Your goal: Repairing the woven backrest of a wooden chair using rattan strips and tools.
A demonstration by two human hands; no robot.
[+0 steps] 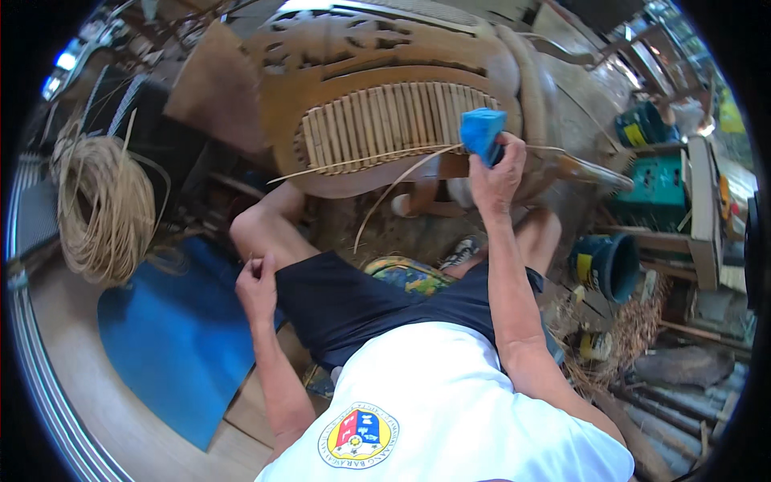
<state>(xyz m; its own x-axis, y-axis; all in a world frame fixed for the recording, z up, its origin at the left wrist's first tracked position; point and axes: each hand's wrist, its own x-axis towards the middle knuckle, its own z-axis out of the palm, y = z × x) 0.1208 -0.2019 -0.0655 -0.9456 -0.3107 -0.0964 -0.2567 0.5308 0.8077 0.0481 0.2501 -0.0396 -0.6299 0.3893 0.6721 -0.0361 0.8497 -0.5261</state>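
My right hand [499,175] is closed on a folded blue piece of cloth or sheet [482,132], raised in front of a carved wooden furniture piece. A thin pale cane strip [337,167] runs leftward from the blue piece, and a short end sticks out on its right. Another strip [393,187] curves down from the same spot; whether both are one length I cannot tell. Behind them, a panel of upright bamboo-like slats [385,122] fills an oval in the brown wood [466,52]. My left hand [256,287] hovers by my left knee, fingers curled; anything between them is too small to see.
At the left hangs a big coil of cane [108,205], above a blue sheet [181,337]. Dark buckets [614,269] and a green crate [654,193] stand to the right, near cane scraps [634,321]. A patterned seat [409,277] shows between my legs.
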